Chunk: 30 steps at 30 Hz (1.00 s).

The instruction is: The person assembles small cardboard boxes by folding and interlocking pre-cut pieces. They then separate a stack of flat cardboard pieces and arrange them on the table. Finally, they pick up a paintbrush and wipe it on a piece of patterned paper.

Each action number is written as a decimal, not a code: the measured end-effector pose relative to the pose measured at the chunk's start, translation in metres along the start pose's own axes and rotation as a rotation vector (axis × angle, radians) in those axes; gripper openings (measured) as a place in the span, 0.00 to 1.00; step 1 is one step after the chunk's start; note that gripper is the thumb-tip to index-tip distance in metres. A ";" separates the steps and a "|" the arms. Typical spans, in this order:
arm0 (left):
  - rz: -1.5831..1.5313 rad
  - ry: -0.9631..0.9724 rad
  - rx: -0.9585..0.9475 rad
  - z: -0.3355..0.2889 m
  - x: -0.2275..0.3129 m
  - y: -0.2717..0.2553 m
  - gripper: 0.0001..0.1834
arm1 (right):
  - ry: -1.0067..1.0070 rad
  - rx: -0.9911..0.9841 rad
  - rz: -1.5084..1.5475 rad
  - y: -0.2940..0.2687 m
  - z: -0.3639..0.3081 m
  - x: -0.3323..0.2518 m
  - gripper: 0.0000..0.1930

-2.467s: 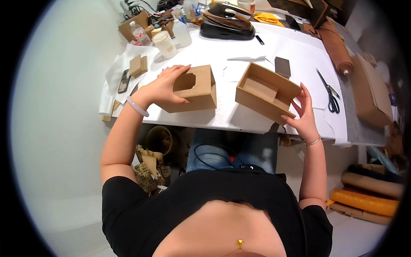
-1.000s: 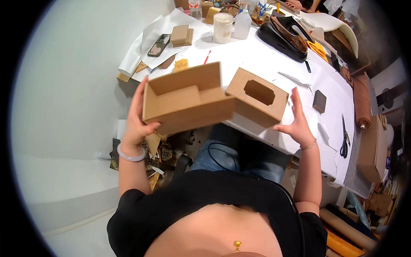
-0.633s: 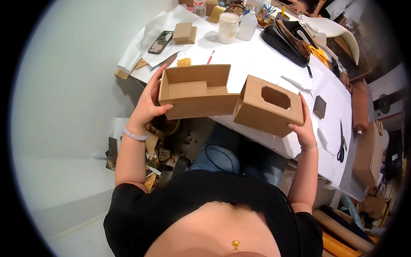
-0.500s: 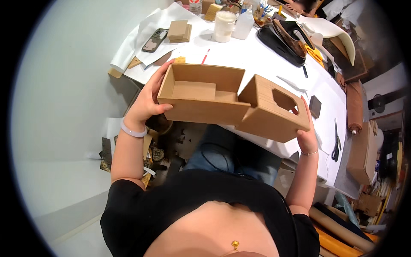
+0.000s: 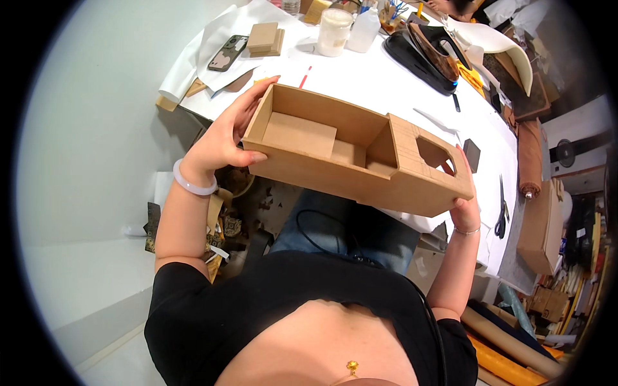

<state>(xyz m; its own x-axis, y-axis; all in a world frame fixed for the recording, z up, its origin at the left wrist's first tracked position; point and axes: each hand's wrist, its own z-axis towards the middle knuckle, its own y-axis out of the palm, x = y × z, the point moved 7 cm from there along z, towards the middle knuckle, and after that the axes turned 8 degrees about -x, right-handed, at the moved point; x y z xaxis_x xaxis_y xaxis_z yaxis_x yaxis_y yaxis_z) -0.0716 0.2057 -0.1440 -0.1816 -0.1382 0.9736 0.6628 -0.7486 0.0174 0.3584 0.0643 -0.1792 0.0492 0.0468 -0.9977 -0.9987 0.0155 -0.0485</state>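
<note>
Both hands hold up a long brown fibreboard box in two sections, above my lap at the table's near edge. My left hand (image 5: 225, 143) grips the left end of the open-topped section (image 5: 309, 179), thumb on the near wall and fingers round the far corner. A flat raised panel (image 5: 299, 135) lies inside it. At the other end, my right hand (image 5: 466, 211) is closed on the section with an octagonal cut-out (image 5: 412, 145) in its top, its fingers partly hidden. The two sections meet in line, one end lodged against or inside the other; how deep is hidden.
On the white-covered table (image 5: 380, 80) are an iron (image 5: 431, 61), scissors (image 5: 501, 212), a phone (image 5: 228, 53), stacked square blocks (image 5: 264, 40), a white jar (image 5: 334, 32) and a squeeze bottle (image 5: 364, 31). A dark block (image 5: 472, 156) lies beyond my right hand.
The two sections, angled apart with a gap at the joint, now sit in line and closer together. The left section's open top tips more toward me.
</note>
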 end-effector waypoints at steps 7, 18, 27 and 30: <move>0.100 -0.061 0.034 0.001 0.007 0.005 0.71 | -0.026 -0.013 -0.006 -0.009 -0.005 0.001 0.77; 0.230 -0.050 -0.077 0.024 -0.001 0.023 0.66 | -0.052 0.034 -0.093 -0.014 -0.015 -0.008 0.74; 0.106 -0.025 0.020 0.027 -0.005 0.012 0.65 | -0.063 0.016 0.123 -0.036 -0.015 0.007 0.71; 0.086 0.003 -0.023 0.031 -0.006 0.015 0.61 | -0.075 0.034 0.113 -0.032 -0.017 0.006 0.70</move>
<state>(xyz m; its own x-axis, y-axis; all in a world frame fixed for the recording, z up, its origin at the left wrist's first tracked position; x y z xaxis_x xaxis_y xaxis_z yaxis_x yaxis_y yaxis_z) -0.0383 0.2153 -0.1423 -0.1269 -0.2045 0.9706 0.6588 -0.7489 -0.0717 0.3903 0.0466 -0.1841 -0.0615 0.1247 -0.9903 -0.9970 0.0398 0.0669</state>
